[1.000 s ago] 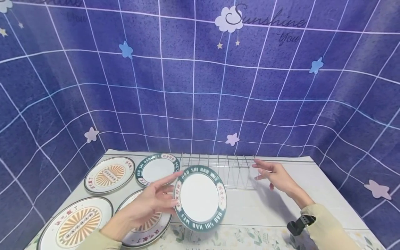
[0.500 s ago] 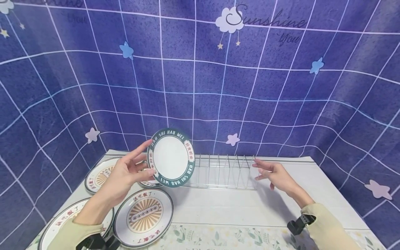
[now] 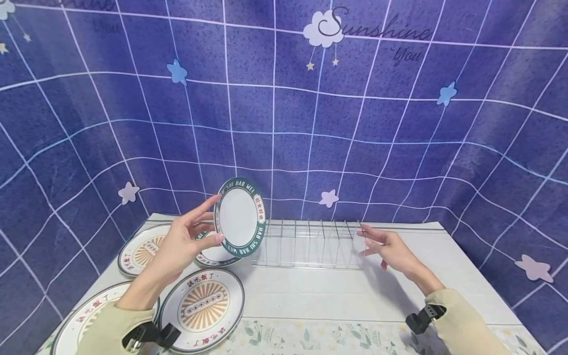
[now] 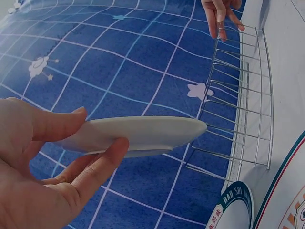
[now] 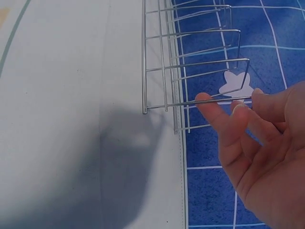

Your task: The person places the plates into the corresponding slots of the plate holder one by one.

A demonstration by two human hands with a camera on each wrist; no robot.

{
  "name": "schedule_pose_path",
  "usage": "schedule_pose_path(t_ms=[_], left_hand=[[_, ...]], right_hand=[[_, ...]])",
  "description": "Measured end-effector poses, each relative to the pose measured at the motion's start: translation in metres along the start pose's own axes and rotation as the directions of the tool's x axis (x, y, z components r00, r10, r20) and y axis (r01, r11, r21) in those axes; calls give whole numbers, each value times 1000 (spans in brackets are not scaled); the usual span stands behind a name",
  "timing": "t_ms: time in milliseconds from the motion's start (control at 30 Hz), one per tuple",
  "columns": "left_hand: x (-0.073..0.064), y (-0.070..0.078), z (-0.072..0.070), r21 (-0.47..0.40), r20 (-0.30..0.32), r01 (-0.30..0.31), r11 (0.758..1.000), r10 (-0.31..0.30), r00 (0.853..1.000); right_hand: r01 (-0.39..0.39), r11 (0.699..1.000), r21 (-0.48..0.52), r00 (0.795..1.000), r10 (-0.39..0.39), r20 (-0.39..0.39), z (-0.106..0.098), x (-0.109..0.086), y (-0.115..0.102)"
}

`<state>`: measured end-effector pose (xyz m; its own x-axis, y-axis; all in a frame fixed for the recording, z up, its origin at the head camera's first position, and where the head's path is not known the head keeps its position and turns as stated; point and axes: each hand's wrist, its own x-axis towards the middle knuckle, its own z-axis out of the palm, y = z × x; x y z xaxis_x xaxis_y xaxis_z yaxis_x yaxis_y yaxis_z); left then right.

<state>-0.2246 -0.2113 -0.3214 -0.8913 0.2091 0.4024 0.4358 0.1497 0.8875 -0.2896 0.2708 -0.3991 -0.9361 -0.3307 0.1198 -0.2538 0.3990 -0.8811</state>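
A small white plate with a green lettered rim (image 3: 239, 217) is raised over the left end of the wire dish rack (image 3: 306, 267). My left hand (image 3: 177, 251) pinches it by its left edge. In the left wrist view the plate (image 4: 138, 133) shows edge-on, thumb on one side and fingers on the foot side. My right hand (image 3: 392, 251) is at the rack's right end. Up close in the right wrist view, thumb and fingertips of the right hand (image 5: 259, 148) hold the end wire of the rack (image 5: 145, 57). The rack's slots hold no plates.
Another green-rimmed plate (image 3: 215, 254) lies behind my left hand, partly covered. Large plates with orange ray patterns lie at the front (image 3: 204, 308), far left (image 3: 139, 254) and near left (image 3: 95, 313). A blue grid curtain (image 3: 293, 123) closes off the back and sides.
My left hand has lifted the small plate up and left from the table's front, then turned it more edge-on near the rack. The right hand stays at the rack's end.
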Motion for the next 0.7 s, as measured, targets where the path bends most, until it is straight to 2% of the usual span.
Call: schedule_pose_path(t_ms=[267,500,700], left_hand=[[7,-9,4,4,-1,1,1000,-1,1000],[11,-11,11,90,9,33,995,-34,999],[15,-12,20,107,6,22,994,-23,1000]], right_hand=[[-3,1000,3,1000,3,5,0,-1,-1],[-3,1000,2,1000,3,10,0,0,1],[-16,1000,2,1000,16,16,-1,0,-1]])
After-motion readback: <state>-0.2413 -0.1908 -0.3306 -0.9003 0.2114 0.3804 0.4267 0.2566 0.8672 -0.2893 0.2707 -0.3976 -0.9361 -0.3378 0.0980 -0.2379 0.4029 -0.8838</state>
